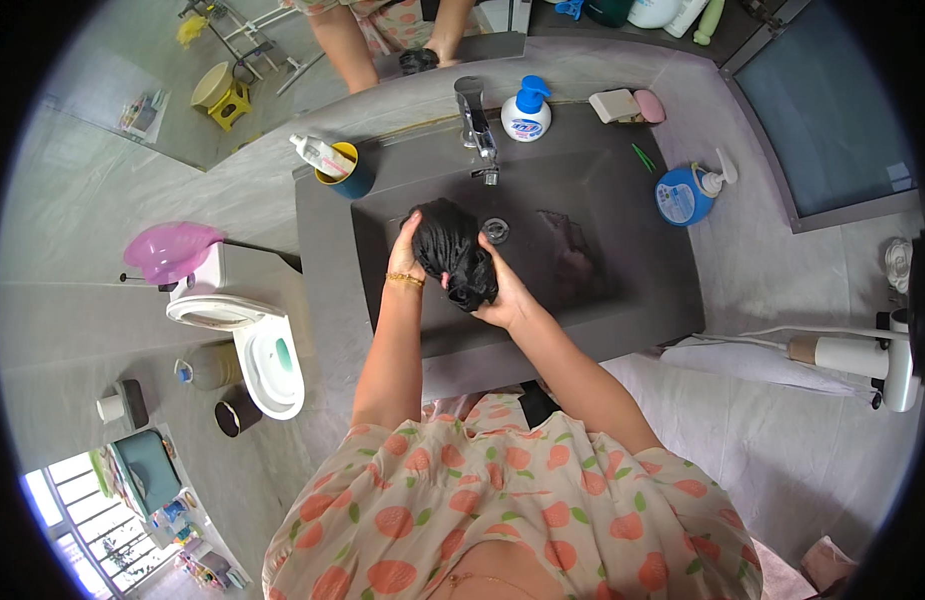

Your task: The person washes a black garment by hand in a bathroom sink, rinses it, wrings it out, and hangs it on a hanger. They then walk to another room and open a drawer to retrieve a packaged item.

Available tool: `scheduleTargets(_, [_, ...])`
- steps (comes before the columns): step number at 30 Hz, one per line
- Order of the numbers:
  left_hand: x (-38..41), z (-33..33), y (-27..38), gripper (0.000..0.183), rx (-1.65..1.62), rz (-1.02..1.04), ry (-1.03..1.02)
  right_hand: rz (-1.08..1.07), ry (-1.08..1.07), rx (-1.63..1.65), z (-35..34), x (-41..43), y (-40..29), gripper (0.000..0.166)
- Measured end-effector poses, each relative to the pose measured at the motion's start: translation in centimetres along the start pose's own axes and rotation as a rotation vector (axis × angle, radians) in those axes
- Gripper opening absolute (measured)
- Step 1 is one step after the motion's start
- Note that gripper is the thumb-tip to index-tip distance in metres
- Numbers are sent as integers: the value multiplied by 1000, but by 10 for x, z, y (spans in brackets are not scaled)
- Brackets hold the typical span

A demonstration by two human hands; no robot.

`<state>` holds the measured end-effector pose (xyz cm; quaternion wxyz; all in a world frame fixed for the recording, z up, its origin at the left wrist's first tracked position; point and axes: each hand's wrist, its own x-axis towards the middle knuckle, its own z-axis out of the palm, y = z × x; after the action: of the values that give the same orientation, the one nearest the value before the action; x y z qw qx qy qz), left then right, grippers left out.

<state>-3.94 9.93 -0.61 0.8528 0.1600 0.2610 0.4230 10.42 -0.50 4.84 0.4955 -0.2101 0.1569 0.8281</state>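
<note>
A bunched-up wet-looking black cloth is held between my two hands above the dark grey sink. My left hand grips its left side, the thumb resting along the upper edge. On the lower right, my right hand cups the cloth's folded end, some fingers hidden under it. Just right of the cloth is the round metal drain. Beyond it stands the chrome faucet, its spout pointing into the basin. A dark sheer piece, perhaps fabric, lies in the basin's right half.
Along the counter stand a blue cup holding a tube, a white pump bottle, soap bars and a blue pump bottle. A toilet is at the left. A hair dryer hangs at the right.
</note>
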Motion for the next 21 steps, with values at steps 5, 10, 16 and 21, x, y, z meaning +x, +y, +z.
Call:
scheduleTargets(5, [10, 19, 1, 27, 5, -67, 97, -108, 76, -644, 5, -16, -14, 52])
scheduleTargets(10, [30, 22, -1, 18, 23, -141, 85, -535, 145, -1481, 1, 8, -35, 96])
scheduleTargets(16, [52, 2, -15, 42, 187, -98, 625, -472, 424, -2081, 23, 7, -37, 109])
scheduleTargets(21, [35, 32, 2, 45, 343, -67, 479, -845, 368, -1954, 9, 7, -32, 105])
